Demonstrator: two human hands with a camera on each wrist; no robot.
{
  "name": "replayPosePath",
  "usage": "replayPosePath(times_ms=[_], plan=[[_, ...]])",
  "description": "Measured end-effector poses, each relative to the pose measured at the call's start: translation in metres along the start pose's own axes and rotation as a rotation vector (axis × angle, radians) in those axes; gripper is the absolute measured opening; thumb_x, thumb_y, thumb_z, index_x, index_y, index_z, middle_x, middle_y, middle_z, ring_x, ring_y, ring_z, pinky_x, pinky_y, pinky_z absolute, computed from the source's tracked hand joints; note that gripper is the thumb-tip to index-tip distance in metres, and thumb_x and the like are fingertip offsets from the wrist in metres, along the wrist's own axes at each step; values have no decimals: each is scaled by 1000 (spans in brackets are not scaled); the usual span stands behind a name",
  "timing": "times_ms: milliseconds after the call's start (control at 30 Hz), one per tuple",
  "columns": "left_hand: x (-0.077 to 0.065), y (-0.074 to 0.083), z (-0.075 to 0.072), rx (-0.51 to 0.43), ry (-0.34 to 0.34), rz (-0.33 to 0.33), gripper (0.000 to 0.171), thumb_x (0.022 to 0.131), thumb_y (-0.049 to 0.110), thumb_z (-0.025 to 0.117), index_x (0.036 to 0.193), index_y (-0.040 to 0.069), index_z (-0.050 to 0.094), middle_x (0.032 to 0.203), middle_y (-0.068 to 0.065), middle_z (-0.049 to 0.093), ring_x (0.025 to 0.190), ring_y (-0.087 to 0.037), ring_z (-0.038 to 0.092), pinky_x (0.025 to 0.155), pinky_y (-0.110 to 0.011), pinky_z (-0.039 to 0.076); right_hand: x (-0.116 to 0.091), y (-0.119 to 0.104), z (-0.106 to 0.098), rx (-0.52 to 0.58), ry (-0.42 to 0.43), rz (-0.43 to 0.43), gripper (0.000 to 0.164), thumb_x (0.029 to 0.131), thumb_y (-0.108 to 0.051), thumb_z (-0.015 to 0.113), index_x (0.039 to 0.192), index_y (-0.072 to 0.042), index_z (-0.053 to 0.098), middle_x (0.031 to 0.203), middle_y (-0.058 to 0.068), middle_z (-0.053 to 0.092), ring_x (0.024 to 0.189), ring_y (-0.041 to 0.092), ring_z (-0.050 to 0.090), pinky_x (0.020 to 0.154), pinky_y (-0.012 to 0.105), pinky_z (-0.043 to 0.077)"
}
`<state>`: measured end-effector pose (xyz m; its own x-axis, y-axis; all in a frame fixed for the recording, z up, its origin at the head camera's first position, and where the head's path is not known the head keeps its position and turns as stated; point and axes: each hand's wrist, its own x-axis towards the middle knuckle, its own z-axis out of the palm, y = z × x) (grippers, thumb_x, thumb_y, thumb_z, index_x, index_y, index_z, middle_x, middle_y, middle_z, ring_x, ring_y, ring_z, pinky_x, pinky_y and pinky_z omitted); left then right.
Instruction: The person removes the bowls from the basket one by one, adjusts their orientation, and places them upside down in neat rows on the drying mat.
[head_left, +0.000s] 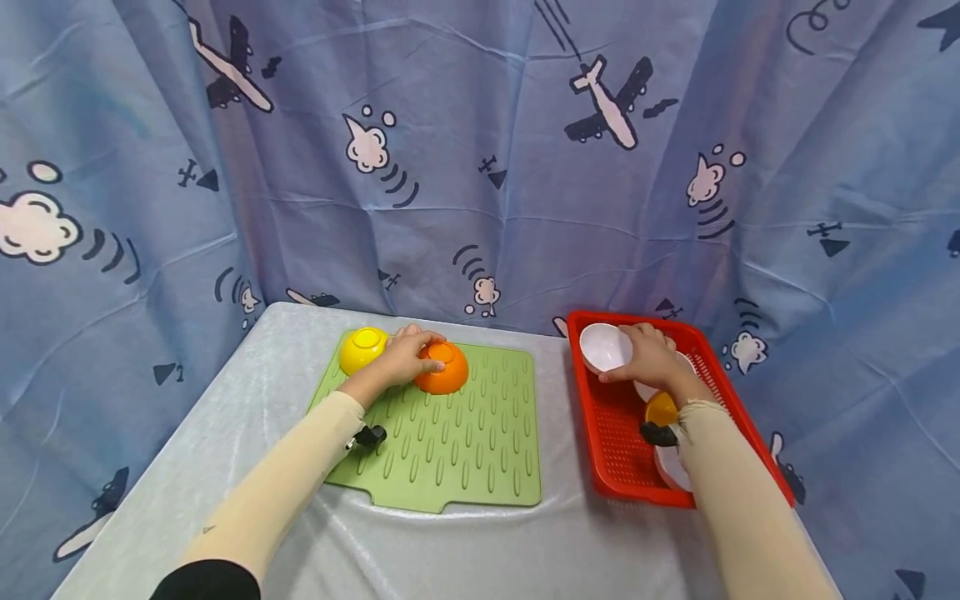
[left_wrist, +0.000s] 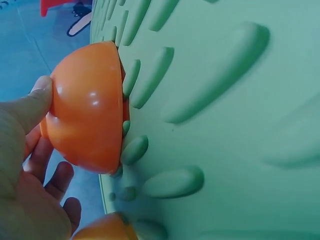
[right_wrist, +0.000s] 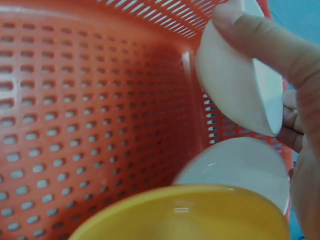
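Observation:
My left hand (head_left: 408, 354) grips an orange bowl (head_left: 450, 379) that sits upside down on a green ridged mat (head_left: 487, 450). In the left wrist view the thumb presses the outside of this bowl near its base, and its rim meets the mat's ridges. Left of the hand, a yellow bowl (head_left: 360, 357) is also turned upside down on the mat. Over the far end of a red basket (head_left: 637, 493), my right hand (head_left: 651, 357) pinches a white bowl (head_left: 602, 348) by its rim. That bowl is tilted, with the thumb on its outer side in the right wrist view.
Inside the basket lie another white bowl (right_wrist: 235, 167), a yellow bowl (right_wrist: 185, 215) and a further white bowl (head_left: 670, 468) partly hidden by the right sleeve. White cloth (head_left: 420, 558) covers the table. A blue patterned curtain (head_left: 435, 225) hangs behind and around it.

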<state>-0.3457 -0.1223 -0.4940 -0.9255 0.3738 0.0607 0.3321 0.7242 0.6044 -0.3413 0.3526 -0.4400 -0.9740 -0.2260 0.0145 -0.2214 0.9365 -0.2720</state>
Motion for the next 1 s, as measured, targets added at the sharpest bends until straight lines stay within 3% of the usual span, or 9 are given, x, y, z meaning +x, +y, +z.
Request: replayPosePath(times_ms=[200, 500, 733, 1000], plan=[[-2, 2, 1, -11, 17, 1, 53, 89, 35, 80, 137, 18, 65, 105, -5, 48, 103, -24, 42, 89, -42, 29, -4, -9, -11, 103, 74, 38, 113, 68, -58, 89, 151, 3, 41, 140, 31, 39, 126, 48, 35, 97, 63, 27], [-5, 8, 0, 7, 44, -11, 54, 88, 34, 82, 137, 18, 67, 104, -7, 49, 101, -23, 43, 86, -42, 27, -21, -35, -26, 259, 124, 97, 114, 72, -61, 85, 157, -4, 34, 147, 28, 34, 129, 47, 31, 100, 63, 35], [-5, 10, -2, 32, 35, -28, 54, 87, 35, 82, 136, 19, 67, 106, -7, 53, 102, -23, 45, 86, -42, 29, -40, -74, -38, 353, 167, 65, 112, 73, -53, 88, 158, -4, 33, 151, 27, 31, 135, 46, 32, 106, 64, 38], [-6, 15, -2, 60, 61, -48, 56, 87, 36, 83, 138, 21, 67, 105, -4, 54, 104, -23, 47, 88, -43, 31, -61, -111, -30, 434, 211, 1, 110, 71, -45, 93, 157, -7, 37, 148, 22, 34, 136, 40, 35, 110, 62, 38]])
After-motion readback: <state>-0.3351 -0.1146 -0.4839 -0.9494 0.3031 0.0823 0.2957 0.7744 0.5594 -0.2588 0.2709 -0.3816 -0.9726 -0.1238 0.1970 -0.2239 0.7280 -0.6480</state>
